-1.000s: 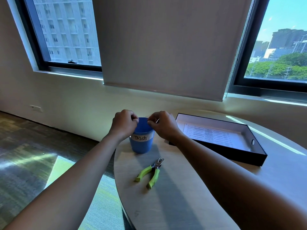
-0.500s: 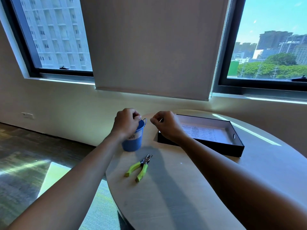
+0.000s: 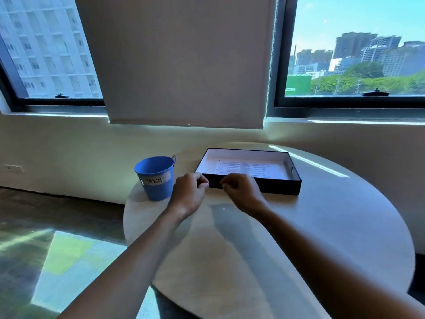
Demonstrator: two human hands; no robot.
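A blue metal bucket (image 3: 158, 188) with a white label reading "Trash" stands at the round table's far left edge. To its right lies a shallow black tray (image 3: 279, 187) holding a printed sheet (image 3: 249, 168). My left hand (image 3: 187, 192) and my right hand (image 3: 241, 191) hover side by side just in front of the tray's near wall, to the right of the bucket. Both have their fingers curled in, and nothing shows in either one. The two hands are a small gap apart.
The pale round table (image 3: 322, 226) ends close to the bucket on the left, with floor (image 3: 46, 226) below. A wall with windows and a lowered roller blind (image 3: 184, 65) stands behind the table.
Both hands have left the bucket's rim and moved right, to the front of the tray. The view has swung left and the green-handled pliers no longer show.
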